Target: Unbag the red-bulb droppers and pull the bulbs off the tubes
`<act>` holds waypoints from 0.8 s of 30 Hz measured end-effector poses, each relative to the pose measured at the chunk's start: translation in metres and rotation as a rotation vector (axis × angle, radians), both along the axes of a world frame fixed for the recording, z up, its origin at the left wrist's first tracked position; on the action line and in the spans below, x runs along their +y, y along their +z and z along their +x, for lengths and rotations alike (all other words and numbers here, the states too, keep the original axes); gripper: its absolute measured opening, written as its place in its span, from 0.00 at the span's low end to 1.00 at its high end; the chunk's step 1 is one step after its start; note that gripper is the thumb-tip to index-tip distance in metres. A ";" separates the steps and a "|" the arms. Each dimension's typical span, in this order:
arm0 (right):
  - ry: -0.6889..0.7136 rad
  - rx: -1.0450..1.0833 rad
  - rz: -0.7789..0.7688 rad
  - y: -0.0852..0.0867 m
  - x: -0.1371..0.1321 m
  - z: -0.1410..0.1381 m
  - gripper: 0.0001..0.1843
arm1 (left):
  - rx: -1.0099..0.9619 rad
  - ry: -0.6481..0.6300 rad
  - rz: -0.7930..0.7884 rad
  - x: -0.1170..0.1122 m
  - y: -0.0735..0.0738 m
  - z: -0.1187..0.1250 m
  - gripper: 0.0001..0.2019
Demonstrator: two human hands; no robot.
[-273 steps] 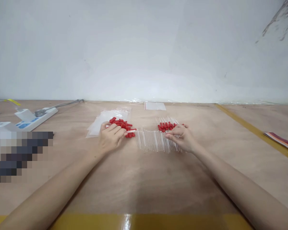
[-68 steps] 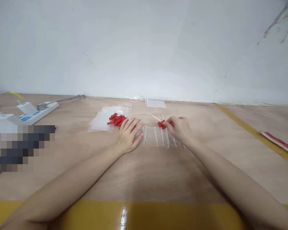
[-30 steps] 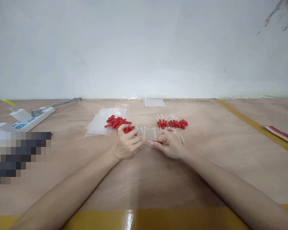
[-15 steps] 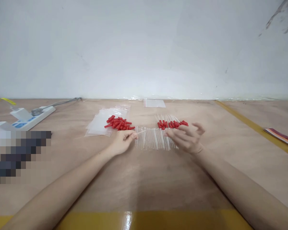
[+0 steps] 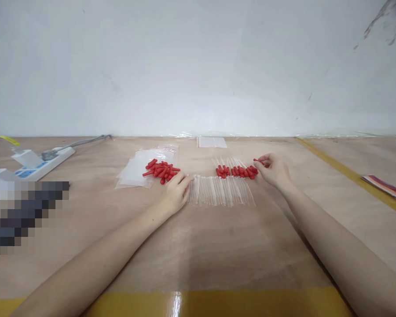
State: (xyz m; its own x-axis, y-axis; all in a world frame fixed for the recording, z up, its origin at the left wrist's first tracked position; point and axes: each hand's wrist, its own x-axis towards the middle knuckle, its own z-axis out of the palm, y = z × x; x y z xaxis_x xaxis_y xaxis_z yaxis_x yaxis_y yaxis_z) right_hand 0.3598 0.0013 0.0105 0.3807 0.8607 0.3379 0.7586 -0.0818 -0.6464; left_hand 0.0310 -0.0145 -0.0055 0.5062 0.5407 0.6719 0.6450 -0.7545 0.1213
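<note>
A row of clear glass tubes (image 5: pixel 221 196) lies in the middle of the wooden table (image 5: pixel 198 246). My left hand (image 5: pixel 176 193) rests at the row's left end, fingers curled against the tubes, beside a loose heap of red rubber bulbs (image 5: pixel 161 169). My right hand (image 5: pixel 274 169) is at the right end of a far row of tubes fitted with red bulbs (image 5: pixel 237 171). Its fingertips pinch one red-bulbed tube (image 5: pixel 259 161) there.
Clear plastic bags (image 5: pixel 141 169) lie under and left of the loose bulbs. A small zip bag (image 5: pixel 211 142) lies by the wall. A white power strip (image 5: pixel 42 160) sits far left. A coloured sheet (image 5: pixel 386 193) lies at the right, past a yellow tape line (image 5: pixel 343 174).
My hands had met over the tube row a second ago. Since then my right hand has carried a red-bulbed tube out to the right end of the far row; my left hand returned to the row's left end.
</note>
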 end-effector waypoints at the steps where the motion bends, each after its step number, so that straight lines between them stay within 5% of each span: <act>1: 0.004 0.006 -0.009 -0.001 0.000 0.001 0.14 | 0.013 -0.016 0.010 0.000 -0.001 0.000 0.13; 7: 0.052 -0.131 0.048 -0.007 -0.002 -0.006 0.14 | 0.057 -0.144 -0.071 -0.009 -0.003 -0.001 0.09; 15: 0.155 -0.394 0.130 -0.013 -0.002 -0.009 0.12 | 0.106 -0.126 -0.049 -0.018 0.008 -0.002 0.13; 24: 0.034 -0.167 0.036 -0.012 -0.001 0.004 0.16 | 0.168 -0.069 -0.033 -0.015 0.006 -0.005 0.11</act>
State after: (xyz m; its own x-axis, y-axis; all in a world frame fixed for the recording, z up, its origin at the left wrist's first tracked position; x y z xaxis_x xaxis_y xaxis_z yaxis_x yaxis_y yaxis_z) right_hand 0.3633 0.0000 -0.0011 0.2875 0.8582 0.4253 0.8577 -0.0330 -0.5131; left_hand 0.0260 -0.0292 0.0006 0.6467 0.5214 0.5567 0.6051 -0.7950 0.0417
